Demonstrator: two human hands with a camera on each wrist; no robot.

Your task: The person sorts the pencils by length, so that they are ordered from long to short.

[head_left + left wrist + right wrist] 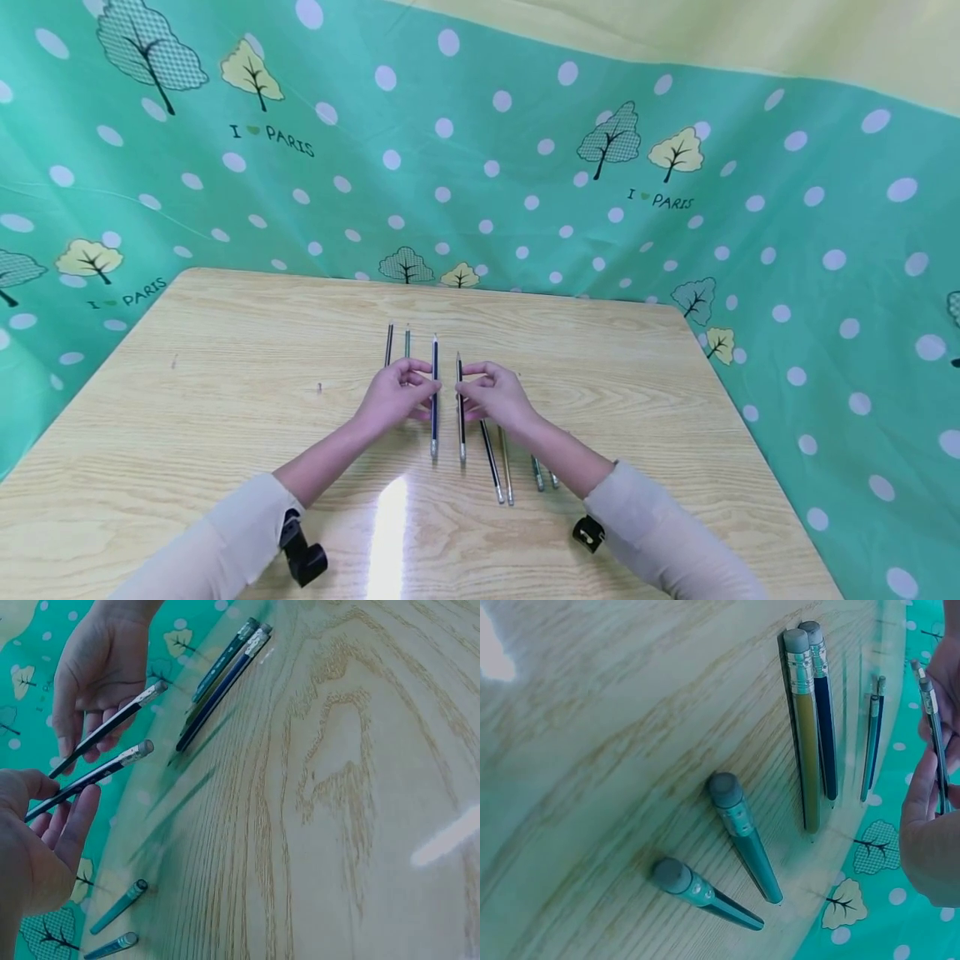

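Note:
My left hand (399, 393) pinches a dark blue pencil (435, 417) between thumb and fingers, its eraser end toward me. Close beside it, my right hand (498, 397) holds a black pencil (461, 433) the same way. The two pencils stand side by side with a narrow gap between them, points away from me. In the left wrist view, both held pencils are raised over the wood, silver ferrules and grey erasers showing. Beyond the left hand lie a dark pencil (389, 343) and a green pencil (407, 343), partly hidden by that hand in the head view.
Near my right forearm lie a dark blue pencil (823, 712), a yellow pencil (805, 750) and two green pencils, one (751, 851) beside the other (720, 904). A small scrap (319, 387) is on the wooden table (225, 400). A green dotted cloth (465, 167) hangs behind.

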